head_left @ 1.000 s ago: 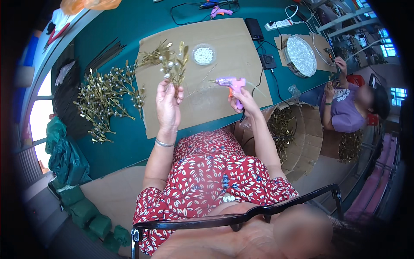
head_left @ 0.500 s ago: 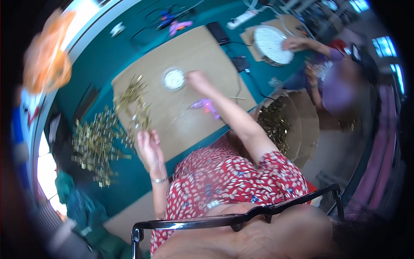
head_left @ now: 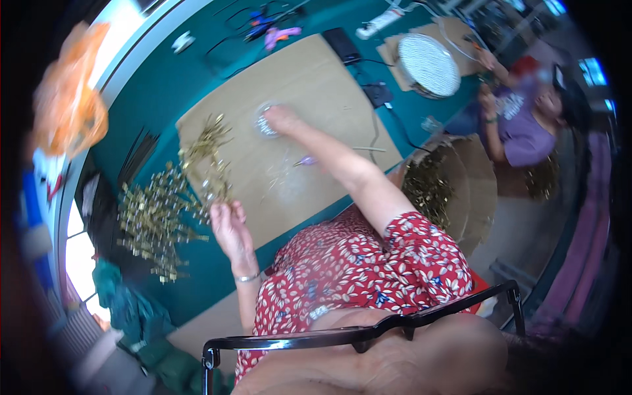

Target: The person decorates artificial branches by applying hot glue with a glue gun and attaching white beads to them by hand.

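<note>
Pinched in the fingers of my left hand (head_left: 230, 230) is the lower end of a gold artificial sprig (head_left: 209, 148), its leafy top lying over the left side of a cardboard sheet (head_left: 316, 79). My right hand (head_left: 282, 120) reaches across the cardboard into a small round clear dish of white beads (head_left: 266, 130). Those fingers are bunched together; whatever is between them is hidden. Under my right forearm shows the tip of a purple glue gun (head_left: 305, 160), the rest covered by the arm. A pile of gold sprigs (head_left: 155, 217) lies beside my left hand.
At the far edge lie a pink-purple glue gun (head_left: 282, 37), a black box (head_left: 340, 46) and a power strip (head_left: 380, 24). A box of gold sprigs (head_left: 428, 187) stands on the right. Beyond it, a person in purple (head_left: 526, 125) sits near a large white round tray (head_left: 429, 66).
My right hand has moved left into the bead dish, and its forearm now covers most of the purple glue gun. The other person's hand has left the white tray. My left hand stays put.
</note>
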A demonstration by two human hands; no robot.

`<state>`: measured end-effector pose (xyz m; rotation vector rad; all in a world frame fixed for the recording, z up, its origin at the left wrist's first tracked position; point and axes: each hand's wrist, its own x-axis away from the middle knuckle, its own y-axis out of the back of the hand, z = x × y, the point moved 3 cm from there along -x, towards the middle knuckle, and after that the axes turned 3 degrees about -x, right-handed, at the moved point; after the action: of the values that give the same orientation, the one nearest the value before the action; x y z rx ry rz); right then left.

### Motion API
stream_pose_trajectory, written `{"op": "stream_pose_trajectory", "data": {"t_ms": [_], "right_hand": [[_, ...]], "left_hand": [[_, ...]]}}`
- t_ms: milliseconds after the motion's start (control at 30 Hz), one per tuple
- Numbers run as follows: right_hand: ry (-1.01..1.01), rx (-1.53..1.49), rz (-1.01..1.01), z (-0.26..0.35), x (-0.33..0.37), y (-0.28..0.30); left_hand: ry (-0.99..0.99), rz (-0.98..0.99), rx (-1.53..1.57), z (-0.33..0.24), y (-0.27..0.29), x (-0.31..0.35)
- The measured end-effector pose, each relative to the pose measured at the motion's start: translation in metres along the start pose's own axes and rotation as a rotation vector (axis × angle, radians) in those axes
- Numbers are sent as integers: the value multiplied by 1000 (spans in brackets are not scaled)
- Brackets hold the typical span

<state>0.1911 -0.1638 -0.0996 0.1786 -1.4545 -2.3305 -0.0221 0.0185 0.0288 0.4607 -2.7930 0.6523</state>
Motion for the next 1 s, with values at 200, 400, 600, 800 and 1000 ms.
{"op": "stream_pose_trajectory", "data": {"t_ms": [200,400,600,800,1000], "right_hand": [[0,-124,-73,10,-12,-21],[33,-35,-49,22,-12,-32],[-30,-537,-120,24,5,-22],[93,-2012,49,75,87,53],[203,-2305,153,105,139,69]], "left_hand": [[-54,14,51,-5,9,-3],[-39,47,79,-7,15,0],[-57,87,104,-5,25,-1],[-41,117,164,-10,3,-8],[-3,214,208,-15,-20,1]]}}
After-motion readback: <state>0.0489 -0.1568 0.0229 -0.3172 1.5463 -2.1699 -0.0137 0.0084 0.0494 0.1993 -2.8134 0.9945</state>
